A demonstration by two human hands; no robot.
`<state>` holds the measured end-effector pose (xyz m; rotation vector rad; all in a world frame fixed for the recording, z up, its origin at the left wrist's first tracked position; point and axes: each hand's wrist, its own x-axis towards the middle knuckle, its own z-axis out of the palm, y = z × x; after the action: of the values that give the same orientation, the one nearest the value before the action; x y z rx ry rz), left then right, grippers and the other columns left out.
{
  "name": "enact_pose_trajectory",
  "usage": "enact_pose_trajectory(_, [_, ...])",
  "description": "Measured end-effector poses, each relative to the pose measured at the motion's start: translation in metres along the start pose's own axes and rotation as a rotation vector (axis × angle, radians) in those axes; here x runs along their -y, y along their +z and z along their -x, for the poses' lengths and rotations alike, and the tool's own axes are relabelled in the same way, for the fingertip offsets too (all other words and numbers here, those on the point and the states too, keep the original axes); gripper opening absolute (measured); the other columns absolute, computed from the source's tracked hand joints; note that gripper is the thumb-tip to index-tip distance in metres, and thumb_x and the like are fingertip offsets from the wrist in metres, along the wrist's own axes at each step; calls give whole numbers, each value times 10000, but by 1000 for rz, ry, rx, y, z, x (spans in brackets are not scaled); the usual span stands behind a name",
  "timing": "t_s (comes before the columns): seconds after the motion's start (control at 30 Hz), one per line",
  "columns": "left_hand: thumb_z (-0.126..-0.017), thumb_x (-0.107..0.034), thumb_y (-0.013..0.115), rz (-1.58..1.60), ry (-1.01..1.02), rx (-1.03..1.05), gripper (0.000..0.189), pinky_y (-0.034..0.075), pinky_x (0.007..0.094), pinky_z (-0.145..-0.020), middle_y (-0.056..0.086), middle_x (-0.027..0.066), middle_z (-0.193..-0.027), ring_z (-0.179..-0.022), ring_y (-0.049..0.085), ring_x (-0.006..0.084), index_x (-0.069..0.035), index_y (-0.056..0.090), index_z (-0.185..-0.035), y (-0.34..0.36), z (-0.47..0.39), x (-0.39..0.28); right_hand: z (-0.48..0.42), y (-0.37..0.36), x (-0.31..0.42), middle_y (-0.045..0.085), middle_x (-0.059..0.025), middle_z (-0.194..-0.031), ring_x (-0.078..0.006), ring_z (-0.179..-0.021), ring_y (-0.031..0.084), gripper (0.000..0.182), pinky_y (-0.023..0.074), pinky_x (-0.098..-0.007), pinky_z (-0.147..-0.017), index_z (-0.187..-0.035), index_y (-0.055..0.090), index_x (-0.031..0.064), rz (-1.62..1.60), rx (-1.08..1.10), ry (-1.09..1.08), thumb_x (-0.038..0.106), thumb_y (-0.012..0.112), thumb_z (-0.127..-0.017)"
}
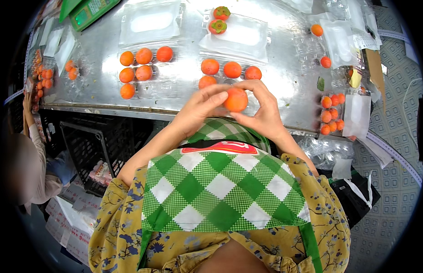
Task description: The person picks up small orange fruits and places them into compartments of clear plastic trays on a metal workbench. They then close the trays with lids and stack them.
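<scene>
An orange persimmon (236,99) is held between my left hand (201,105) and my right hand (264,105), over the near edge of a metal table. Behind my hands, a clear plastic tray (194,65) holds several persimmons, partly hidden by my fingers. Left of it, another clear tray (160,89) holds several persimmons in its left cells and one at its top right. Two persimmons with green calyxes (217,27) lie at the left side of a clear lid with a white pad (243,36) farther back.
A green scale (92,13) stands at the back left. More persimmon trays (332,115) lie at both table ends. A black crate (95,143) is below the table's left part. At the far left is another person (44,170).
</scene>
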<state>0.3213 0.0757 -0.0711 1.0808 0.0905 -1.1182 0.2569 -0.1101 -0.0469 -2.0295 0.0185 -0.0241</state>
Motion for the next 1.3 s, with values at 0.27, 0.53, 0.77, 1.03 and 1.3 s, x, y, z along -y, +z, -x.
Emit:
enact_pose_trajectory(0.27, [-947, -196, 527, -150, 192, -225, 351, 462, 303, -884, 618, 119, -1159, -1042, 604, 165, -11, 518, -1244, -19, 3, -17, 8, 29, -41, 582, -62, -1034, -258, -994, 526, 509, 380, -398, -865, -1055, 595, 99, 520, -190, -86, 138, 803, -591])
enact_pose_trajectory(0.53, [-938, -166, 525, -167, 173, -219, 331, 461, 302, -875, 618, 118, -1170, -1056, 602, 170, -15, 527, -1232, -24, 6, -15, 6, 43, -51, 559, -35, -1033, -267, -1059, 488, 574, 340, -436, -912, -1067, 612, 122, 630, -187, -91, 144, 829, -535])
enact_pose_trajectory(0.77, [-931, -156, 532, -175, 160, -224, 323, 460, 302, -869, 618, 106, -1171, -1047, 606, 167, -17, 536, -1222, -24, 4, -17, 2, 41, -53, 559, -50, -1023, -244, -1021, 512, 492, 338, -458, -923, -1045, 606, 105, 650, -171, -126, 189, 798, -601])
enact_pose_trajectory(1.03, [-915, -179, 604, -122, 182, -223, 324, 472, 277, -833, 638, 83, -1111, -996, 597, 131, -19, 566, -1195, -24, -1, -16, -93, 27, -76, 588, -109, -1021, -288, -951, 538, 499, 428, -397, -768, -1032, 603, 30, 482, -308, -97, 287, 797, -651])
enact_pose_trajectory(1.3, [-922, -142, 547, -115, 175, -223, 299, 463, 290, -851, 630, 90, -1133, -988, 614, 144, -29, 560, -1199, -23, -5, -22, -165, 47, -73, 671, -133, -899, -293, -925, 585, 605, 446, -419, -770, -890, 665, 21, 747, -110, 441, 592, 669, -689])
